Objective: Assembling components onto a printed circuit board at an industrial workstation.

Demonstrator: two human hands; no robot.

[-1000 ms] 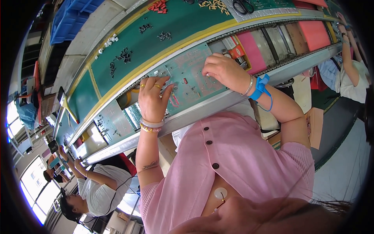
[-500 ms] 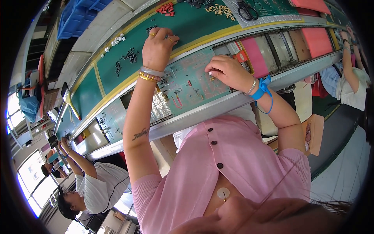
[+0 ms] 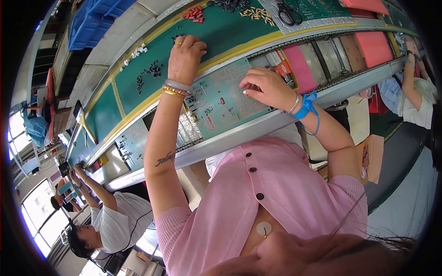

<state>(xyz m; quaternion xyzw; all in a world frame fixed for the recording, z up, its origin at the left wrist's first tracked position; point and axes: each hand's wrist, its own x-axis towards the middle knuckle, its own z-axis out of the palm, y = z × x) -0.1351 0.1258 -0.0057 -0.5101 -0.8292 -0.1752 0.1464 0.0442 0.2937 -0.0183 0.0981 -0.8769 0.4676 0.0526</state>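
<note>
My left hand (image 3: 185, 60) is over the green mat (image 3: 172, 76), beside a small pile of dark parts (image 3: 177, 37). Its fingers are curled together, and whatever they hold is hidden. Nearer to me, a green circuit board (image 3: 230, 112) with a few small parts on it lies in the conveyor track. Above the board's right part is my right hand (image 3: 271, 89), thumb and fingers drawn together. I cannot make out what sits between its fingertips. A small red part (image 3: 222, 101) stands near the board's middle.
Red parts (image 3: 193, 14), brass-coloured parts (image 3: 257, 16), white parts (image 3: 133, 56) and black parts (image 3: 154, 70) lie in groups on the mat. Scissors (image 3: 289, 14) rest at the far right. The metal rail (image 3: 239, 131) runs between me and the board. Co-workers sit on both sides.
The circuit board has slid slightly left, and my right hand has shifted a little left with it. My left hand stays near the dark parts, its fingers slightly more curled.
</note>
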